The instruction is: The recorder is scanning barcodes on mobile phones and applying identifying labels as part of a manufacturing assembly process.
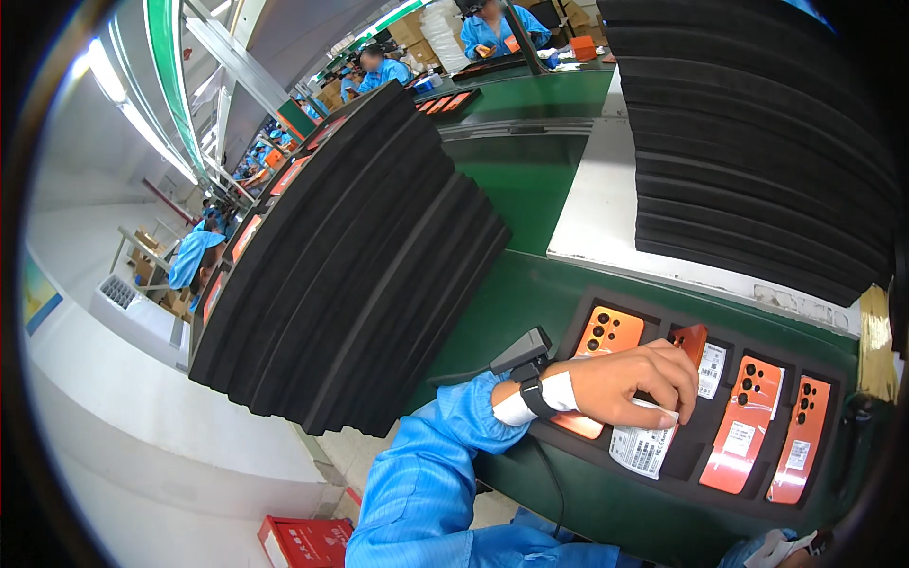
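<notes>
Head view, left hand: the bare left hand (625, 386), its fingers (674, 371) grasping a glossy orange rectangular phone (690, 341).
Held phone: tilted over a slotted black foam tray (689, 462), partly hidden by the hand.
White printed label: a paper-like sheet (646, 449) just below the fingers; whether it is attached to the phone, I cannot tell.
Tray phones: one orange phone (614, 331) partly under the hand, two more (743, 423) (801, 439) to the right.
Green desk: its flat top (542, 276) carries the tray.
Right hand: a white-wrapped wrist (784, 549) at the lower edge; finger state cannot be told.
</notes>
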A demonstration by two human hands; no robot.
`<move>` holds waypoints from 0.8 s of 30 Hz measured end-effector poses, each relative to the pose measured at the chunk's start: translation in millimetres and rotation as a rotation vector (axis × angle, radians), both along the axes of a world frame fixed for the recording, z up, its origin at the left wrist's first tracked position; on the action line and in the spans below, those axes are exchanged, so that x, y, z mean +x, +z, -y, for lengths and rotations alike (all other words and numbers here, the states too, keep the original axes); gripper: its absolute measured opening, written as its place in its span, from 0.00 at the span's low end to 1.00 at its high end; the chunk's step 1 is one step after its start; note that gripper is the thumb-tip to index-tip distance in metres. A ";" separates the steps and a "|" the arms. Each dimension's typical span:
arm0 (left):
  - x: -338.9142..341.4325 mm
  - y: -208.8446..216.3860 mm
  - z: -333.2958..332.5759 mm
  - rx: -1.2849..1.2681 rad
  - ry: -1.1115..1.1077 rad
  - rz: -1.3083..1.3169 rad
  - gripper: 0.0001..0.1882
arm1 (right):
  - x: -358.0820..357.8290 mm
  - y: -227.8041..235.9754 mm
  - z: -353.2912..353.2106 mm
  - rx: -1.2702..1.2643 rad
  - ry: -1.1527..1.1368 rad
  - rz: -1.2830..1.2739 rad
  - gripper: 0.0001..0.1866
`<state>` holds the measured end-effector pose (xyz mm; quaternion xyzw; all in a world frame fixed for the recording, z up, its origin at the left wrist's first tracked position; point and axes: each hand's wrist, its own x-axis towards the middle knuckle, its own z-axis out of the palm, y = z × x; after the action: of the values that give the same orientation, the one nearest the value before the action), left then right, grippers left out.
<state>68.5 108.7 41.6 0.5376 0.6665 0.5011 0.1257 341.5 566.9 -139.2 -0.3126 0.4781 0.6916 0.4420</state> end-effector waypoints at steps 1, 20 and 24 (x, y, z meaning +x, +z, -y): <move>0.1 0.4 0.2 0.001 -0.001 -0.004 0.12 | -1.7 0.1 1.8 -0.004 -0.009 -0.006 0.11; -0.7 0.2 -0.8 0.006 -0.010 -0.005 0.11 | -8.9 0.2 16.7 -0.009 -0.044 -0.044 0.10; -0.2 -1.8 0.7 0.010 -0.005 -0.013 0.10 | -11.3 -0.2 20.0 -0.007 -0.047 -0.052 0.10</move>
<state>68.3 108.1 39.8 0.5430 0.6633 0.5008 0.1199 330.2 546.9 -139.4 -0.2850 0.4991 0.6872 0.4443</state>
